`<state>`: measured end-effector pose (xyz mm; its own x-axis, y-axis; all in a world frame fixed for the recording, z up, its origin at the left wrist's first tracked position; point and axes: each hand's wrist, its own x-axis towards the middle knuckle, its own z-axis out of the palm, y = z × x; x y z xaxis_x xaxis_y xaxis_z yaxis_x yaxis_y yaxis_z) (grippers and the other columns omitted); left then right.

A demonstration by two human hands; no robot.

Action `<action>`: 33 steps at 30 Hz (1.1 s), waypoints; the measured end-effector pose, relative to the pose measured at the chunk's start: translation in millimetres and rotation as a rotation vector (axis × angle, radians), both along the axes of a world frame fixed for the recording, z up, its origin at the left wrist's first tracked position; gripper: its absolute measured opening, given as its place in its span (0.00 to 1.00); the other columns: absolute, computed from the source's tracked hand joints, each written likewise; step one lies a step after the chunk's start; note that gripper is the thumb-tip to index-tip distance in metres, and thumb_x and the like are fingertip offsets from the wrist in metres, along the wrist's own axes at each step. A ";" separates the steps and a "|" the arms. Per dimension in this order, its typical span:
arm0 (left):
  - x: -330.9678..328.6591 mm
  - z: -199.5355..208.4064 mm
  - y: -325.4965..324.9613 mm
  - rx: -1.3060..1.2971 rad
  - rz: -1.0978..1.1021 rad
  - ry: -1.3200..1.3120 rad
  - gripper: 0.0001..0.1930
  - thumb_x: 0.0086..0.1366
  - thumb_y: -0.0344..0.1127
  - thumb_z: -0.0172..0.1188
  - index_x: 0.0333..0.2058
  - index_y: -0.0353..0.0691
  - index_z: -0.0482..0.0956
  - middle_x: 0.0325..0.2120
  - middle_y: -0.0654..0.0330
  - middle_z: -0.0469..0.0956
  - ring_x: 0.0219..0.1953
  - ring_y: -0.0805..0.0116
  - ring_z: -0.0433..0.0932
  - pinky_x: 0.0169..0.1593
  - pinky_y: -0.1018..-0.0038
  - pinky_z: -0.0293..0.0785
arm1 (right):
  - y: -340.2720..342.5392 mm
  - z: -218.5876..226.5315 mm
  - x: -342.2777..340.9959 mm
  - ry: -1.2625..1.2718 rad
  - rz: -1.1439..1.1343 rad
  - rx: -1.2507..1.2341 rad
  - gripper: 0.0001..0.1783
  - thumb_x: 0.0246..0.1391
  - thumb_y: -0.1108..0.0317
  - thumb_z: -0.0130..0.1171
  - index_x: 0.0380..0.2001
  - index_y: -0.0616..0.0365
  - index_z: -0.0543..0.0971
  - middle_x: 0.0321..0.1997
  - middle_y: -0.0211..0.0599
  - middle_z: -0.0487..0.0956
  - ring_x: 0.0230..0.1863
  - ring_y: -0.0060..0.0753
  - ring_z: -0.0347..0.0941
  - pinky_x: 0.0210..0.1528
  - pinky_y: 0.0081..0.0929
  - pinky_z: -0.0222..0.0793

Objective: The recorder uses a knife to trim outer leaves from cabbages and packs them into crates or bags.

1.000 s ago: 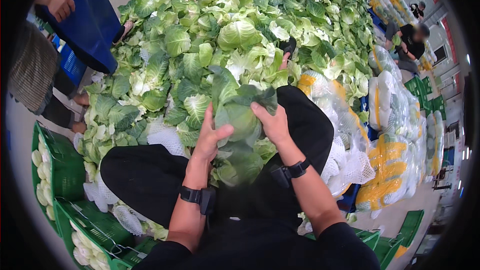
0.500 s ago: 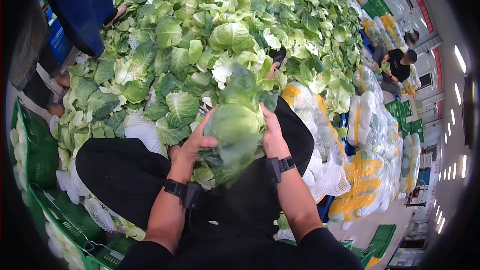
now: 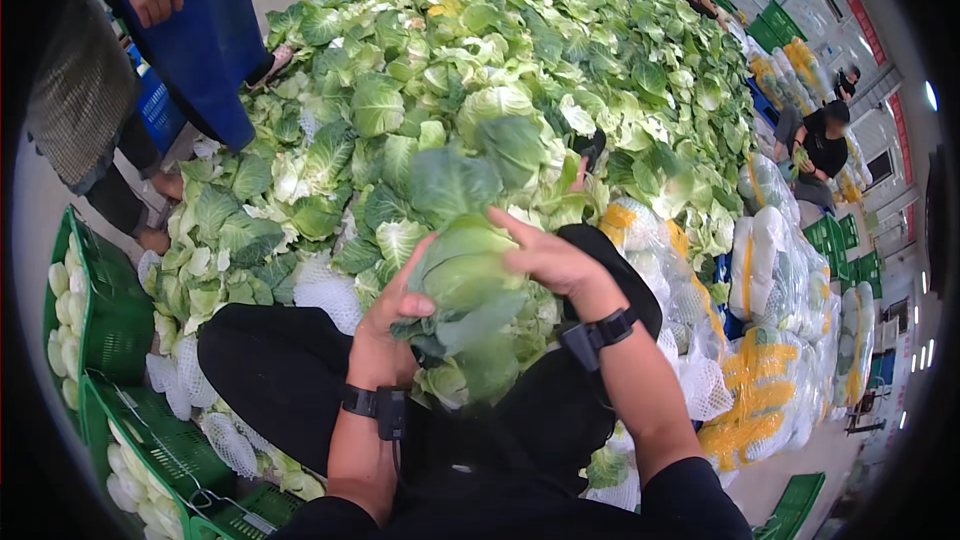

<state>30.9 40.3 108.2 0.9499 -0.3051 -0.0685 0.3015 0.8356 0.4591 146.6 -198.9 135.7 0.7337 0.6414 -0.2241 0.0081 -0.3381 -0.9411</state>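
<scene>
A green cabbage (image 3: 465,265) with loose outer leaves is held over my lap. My left hand (image 3: 388,325) wraps its left side, thumb across the front. My right hand (image 3: 555,262) grips the upper right edge, fingers reaching over the top and thumb lower down. A large dark leaf (image 3: 453,183) stands out beyond the cabbage's far side, and blurred leaves hang below it. The right fingertips are partly lost against the leaves.
A broad heap of cabbage leaves (image 3: 420,50) spreads ahead. Green crates (image 3: 125,305) of pale cabbages stand at left, with white foam nets (image 3: 325,290) nearby. Wrapped, netted cabbages (image 3: 755,390) are stacked at right. A person in a blue apron (image 3: 205,30) stands at far left; others sit far right.
My right hand has shifted from the cabbage's right side up onto its top right edge. The cabbage has tilted and its leaves have moved. The whole view has swung slightly left.
</scene>
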 end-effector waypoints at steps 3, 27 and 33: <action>7.2 7.4 -1.9 0.230 0.085 0.107 0.51 0.48 0.37 0.67 0.71 0.34 0.53 0.61 0.46 0.70 0.60 0.52 0.73 0.64 0.60 0.70 | 12.6 -12.5 -28.1 0.206 -0.254 0.299 0.54 0.52 0.53 0.68 0.73 0.68 0.53 0.73 0.57 0.61 0.74 0.44 0.57 0.73 0.34 0.52; 4.9 0.3 -42.9 0.584 0.122 -0.248 0.59 0.38 0.33 0.80 0.69 0.34 0.53 0.63 0.51 0.68 0.61 0.60 0.71 0.63 0.65 0.70 | -19.9 -87.9 -13.5 0.321 -0.845 0.085 0.16 0.63 0.60 0.63 0.41 0.66 0.82 0.35 0.37 0.85 0.28 0.31 0.80 0.37 0.29 0.78; 4.4 -22.1 -12.8 0.347 -0.018 -0.097 0.55 0.38 0.45 0.79 0.64 0.29 0.62 0.59 0.48 0.71 0.61 0.57 0.72 0.63 0.62 0.70 | -38.9 -35.5 43.5 0.623 -0.924 0.402 0.62 0.53 0.29 0.61 0.74 0.59 0.47 0.75 0.59 0.53 0.66 0.63 0.64 0.65 0.61 0.63</action>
<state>35.3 27.6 86.1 0.9516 -0.2964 -0.0812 0.2563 0.6197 0.7418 190.1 -237.8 100.1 0.7914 0.0315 -0.6105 -0.5816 0.3463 -0.7361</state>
